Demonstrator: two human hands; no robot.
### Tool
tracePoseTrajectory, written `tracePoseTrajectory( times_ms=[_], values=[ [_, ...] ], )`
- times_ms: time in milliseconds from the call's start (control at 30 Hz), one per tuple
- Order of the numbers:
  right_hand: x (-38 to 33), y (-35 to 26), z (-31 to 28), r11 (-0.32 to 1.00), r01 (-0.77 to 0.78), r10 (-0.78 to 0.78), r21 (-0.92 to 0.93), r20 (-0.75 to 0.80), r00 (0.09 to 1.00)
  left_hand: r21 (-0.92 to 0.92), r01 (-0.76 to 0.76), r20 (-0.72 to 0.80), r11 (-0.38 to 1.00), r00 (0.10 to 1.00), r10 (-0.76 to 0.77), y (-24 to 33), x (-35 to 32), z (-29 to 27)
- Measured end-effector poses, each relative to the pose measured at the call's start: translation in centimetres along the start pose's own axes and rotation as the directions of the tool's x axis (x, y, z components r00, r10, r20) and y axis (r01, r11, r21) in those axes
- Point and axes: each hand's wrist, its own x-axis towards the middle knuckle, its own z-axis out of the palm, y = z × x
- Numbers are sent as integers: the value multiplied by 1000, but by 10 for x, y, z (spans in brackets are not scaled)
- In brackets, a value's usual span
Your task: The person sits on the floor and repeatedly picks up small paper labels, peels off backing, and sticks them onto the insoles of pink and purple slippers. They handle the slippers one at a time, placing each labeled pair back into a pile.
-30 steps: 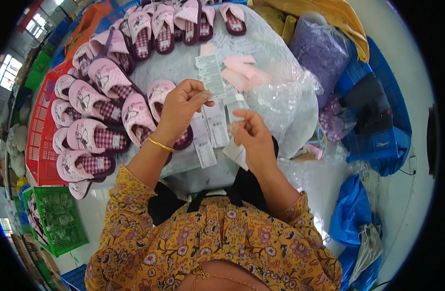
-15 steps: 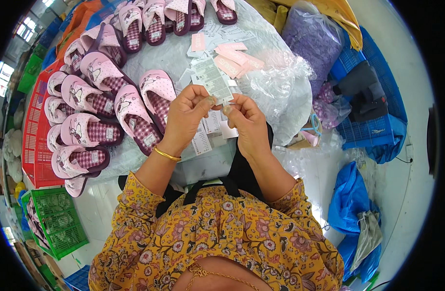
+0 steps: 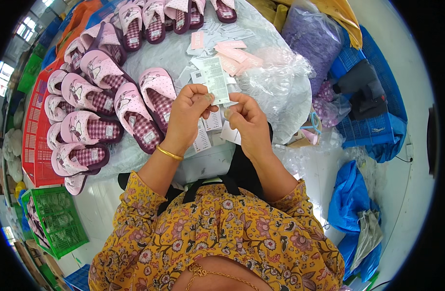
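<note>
Between thumb and fingers, my left hand (image 3: 186,116) pinches a pale greenish-white printed paper tag (image 3: 214,80) near its lower edge. My right hand (image 3: 249,121) is closed beside the tag's lower right corner, thumb against forefinger; whatever lies between those fingertips is too small to make out. Below the hands, several white printed tags (image 3: 201,140) lie at the table's near edge. Pink cards (image 3: 239,56) and a spread of white tags (image 3: 227,33) are just beyond. Left of my left hand sits a pink slipper (image 3: 157,80) with a checked insole, with a matching slipper (image 3: 130,104) beside it.
Several more pink slippers (image 3: 76,128) crowd the left and far side of the plastic-covered table (image 3: 183,58). Clear plastic wrap (image 3: 280,82) lies at right. Beyond stand a blue basket (image 3: 390,92) and a purple-filled bag (image 3: 312,36). Red (image 3: 35,140) and green crates (image 3: 62,220) stand left.
The tag has turned more upright and its dark square code now shows. My right fingertips have drawn slightly away from my left ones.
</note>
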Motion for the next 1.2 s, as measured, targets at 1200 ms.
tracePoseTrajectory(
  times_ms=[1200],
  values=[
    [-8, 5, -9, 982, 45, -38, -183, 40, 998, 348, -69, 27, 935, 998, 63, 4, -27, 5]
  ],
)
